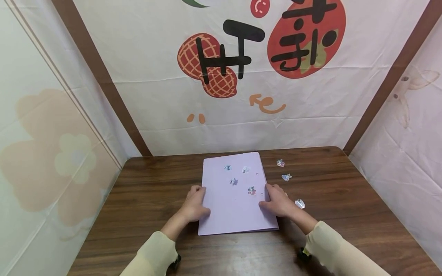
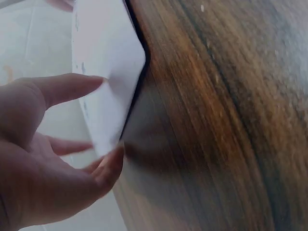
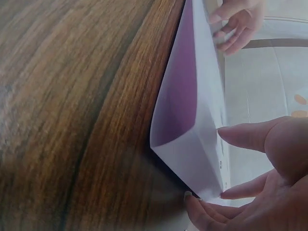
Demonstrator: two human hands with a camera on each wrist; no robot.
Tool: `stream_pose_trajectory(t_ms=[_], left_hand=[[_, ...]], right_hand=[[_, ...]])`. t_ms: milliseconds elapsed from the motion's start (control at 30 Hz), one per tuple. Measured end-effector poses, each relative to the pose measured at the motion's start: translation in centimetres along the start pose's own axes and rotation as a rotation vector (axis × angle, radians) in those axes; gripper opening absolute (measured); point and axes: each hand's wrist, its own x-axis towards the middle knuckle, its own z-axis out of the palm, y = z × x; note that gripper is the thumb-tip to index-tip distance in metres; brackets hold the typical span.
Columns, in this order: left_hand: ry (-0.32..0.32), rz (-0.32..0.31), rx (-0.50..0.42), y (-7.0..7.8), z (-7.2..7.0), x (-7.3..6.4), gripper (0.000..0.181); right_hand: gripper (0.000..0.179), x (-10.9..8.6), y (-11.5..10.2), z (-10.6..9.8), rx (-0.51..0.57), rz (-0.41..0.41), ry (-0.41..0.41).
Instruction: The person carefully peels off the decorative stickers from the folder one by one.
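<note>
A pale lavender folder (image 1: pixel 235 214) lies on the wooden table with several small cartoon stickers (image 1: pixel 233 181) on its cover. My left hand (image 1: pixel 195 205) holds its left edge, thumb on the cover and fingers at the side. On the opposite side, my right hand (image 1: pixel 279 201) grips the spine edge, its thumb (image 3: pixel 245 135) on top and its fingers around the side. The right wrist view shows the cover raised above the back, with a purple inside (image 3: pixel 180 103) between. Two small round studs (image 1: pixel 261 194) sit near the right edge.
Loose stickers lie right of the folder: one at the back (image 1: pixel 280 163), a bluish one (image 1: pixel 286 177) and a silvery one (image 1: pixel 299 203) by the right wrist. Another is partly hidden behind the right hand. A printed cloth wall (image 1: pixel 172 134) rises behind the wooden table (image 1: pixel 155 180).
</note>
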Motion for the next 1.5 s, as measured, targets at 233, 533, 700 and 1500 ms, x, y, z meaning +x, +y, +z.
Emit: stream_pose_trajectory(t_ms=[233,533,700,1500], left_hand=[[-0.11,0.209,0.235,0.2,0.5,0.0,0.066],[-0.259,0.379,0.481,-1.0,1.5,0.7,0.082],[-0.271,0.387,0.578,-1.4,2.1,0.8,0.086],[-0.307,0.373,0.556,-2.9,3.2,1.6,0.091]], right_hand=[[0.07,0.3,0.0,0.0,-0.015,0.014,-0.042],[0.07,0.1,0.1,0.1,-0.018,-0.002,-0.068],[0.074,0.1,-0.1,-0.2,-0.042,-0.002,-0.097],[0.036,6.5,-0.6,-2.5,-0.133,-0.282,-0.06]])
